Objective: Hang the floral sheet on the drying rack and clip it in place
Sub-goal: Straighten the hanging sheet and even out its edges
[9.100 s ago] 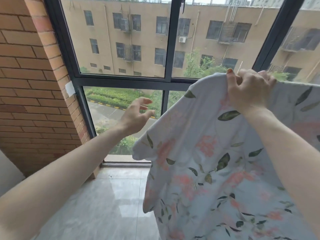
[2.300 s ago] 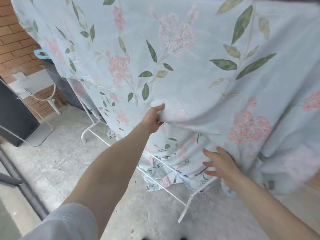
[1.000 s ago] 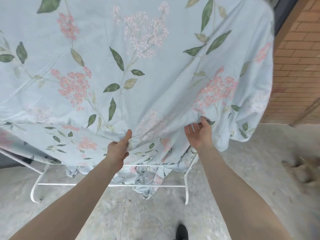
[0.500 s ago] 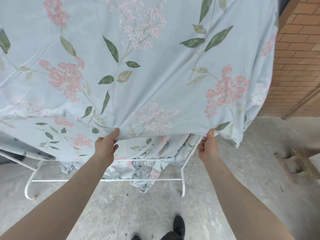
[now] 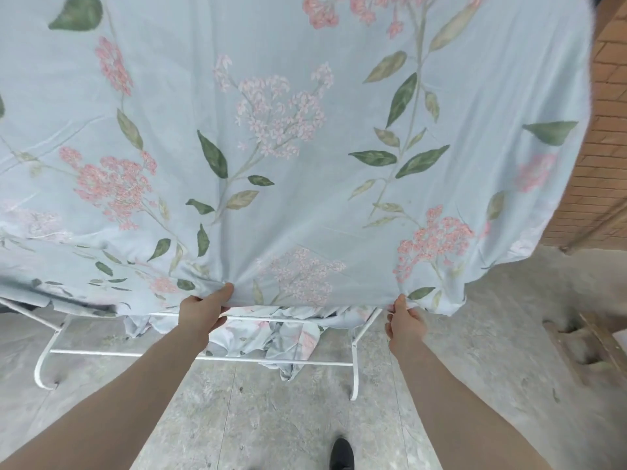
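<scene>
Blue floral sheet is draped over the white rack and you've got its lower hem pinched in your left hand and right hand, so hanging looks nearly done, while no clips show yet.

Pale blue floral sheet, printed with pink blossom clusters and green leaves. White drying rack. Mottled grey floor. Orange-brown brick wall. Black shoe.
</scene>
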Available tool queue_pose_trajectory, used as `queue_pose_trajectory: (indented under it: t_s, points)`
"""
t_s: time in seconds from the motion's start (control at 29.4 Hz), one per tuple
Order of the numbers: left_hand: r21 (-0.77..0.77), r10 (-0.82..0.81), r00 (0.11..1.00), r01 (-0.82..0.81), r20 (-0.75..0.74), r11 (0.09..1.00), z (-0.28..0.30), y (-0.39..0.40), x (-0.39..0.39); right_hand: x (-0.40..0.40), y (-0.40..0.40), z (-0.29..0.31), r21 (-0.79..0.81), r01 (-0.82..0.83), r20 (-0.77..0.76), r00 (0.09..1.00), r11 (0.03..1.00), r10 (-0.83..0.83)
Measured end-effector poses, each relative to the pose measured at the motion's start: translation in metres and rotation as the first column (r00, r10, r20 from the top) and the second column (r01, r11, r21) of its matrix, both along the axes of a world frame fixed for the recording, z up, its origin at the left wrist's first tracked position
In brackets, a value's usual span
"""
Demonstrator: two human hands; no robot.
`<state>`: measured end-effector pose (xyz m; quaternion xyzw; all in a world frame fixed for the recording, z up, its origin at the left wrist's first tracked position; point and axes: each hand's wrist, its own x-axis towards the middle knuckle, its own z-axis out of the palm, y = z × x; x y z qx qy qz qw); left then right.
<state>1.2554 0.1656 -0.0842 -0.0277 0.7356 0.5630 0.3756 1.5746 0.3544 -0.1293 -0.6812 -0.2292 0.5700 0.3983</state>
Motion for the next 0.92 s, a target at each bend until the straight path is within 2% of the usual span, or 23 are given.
queue_pose_trajectory:
  t_s: [0.68,0.92]
  points:
    - [-0.184,0.021,1.0,-0.023,-0.012,0.983,-0.101,-0.002,-0.015,0.0,-0.009,-0.139,-0.252,-0.183,0.29,0.922,0.95,0.255]
    - [-0.232,0.035,0.999,-0.028,0.027,0.972,-0.13,0.004,-0.018,0.0,-0.009,-0.167,-0.364,-0.258,0.391,0.83,0.895,0.399]
